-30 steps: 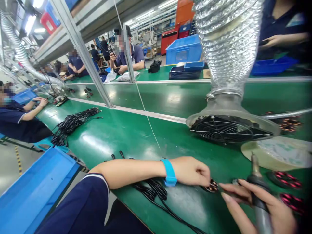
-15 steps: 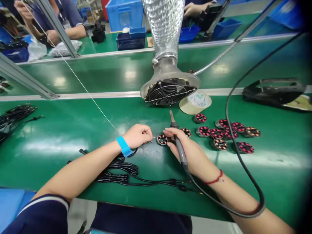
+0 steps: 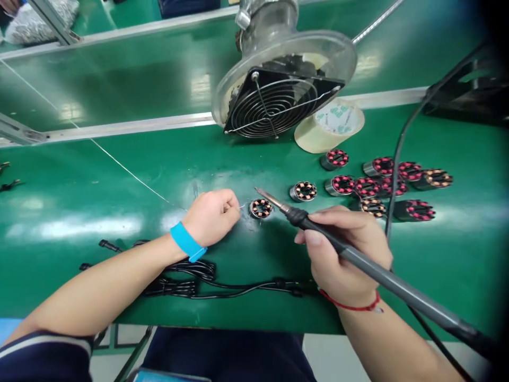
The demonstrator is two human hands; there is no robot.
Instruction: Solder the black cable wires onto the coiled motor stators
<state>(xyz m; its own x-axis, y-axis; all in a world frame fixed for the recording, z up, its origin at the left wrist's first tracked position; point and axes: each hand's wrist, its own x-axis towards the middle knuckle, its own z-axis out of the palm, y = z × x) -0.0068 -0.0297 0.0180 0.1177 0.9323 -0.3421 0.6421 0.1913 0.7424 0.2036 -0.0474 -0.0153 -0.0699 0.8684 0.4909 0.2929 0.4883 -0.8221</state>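
Your left hand (image 3: 212, 216) apparently pinching thin wire (image 3: 244, 205), left of round coil (image 3: 261, 209); right hand (image 3: 345, 246) gripping smooth iron (image 3: 332, 237), conical tip (image 3: 264, 194) near coil.

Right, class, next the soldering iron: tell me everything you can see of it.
The soldering iron is long and slim: a tapering, metal-looking tip, a black collar, and a smooth grey handle that looks like plastic. It slants in the right hand, gripped between thumb and fingers, its tip pointing to the picture's upper left, close to a round coil but apparently not touching it. Whether it is hot cannot be told.
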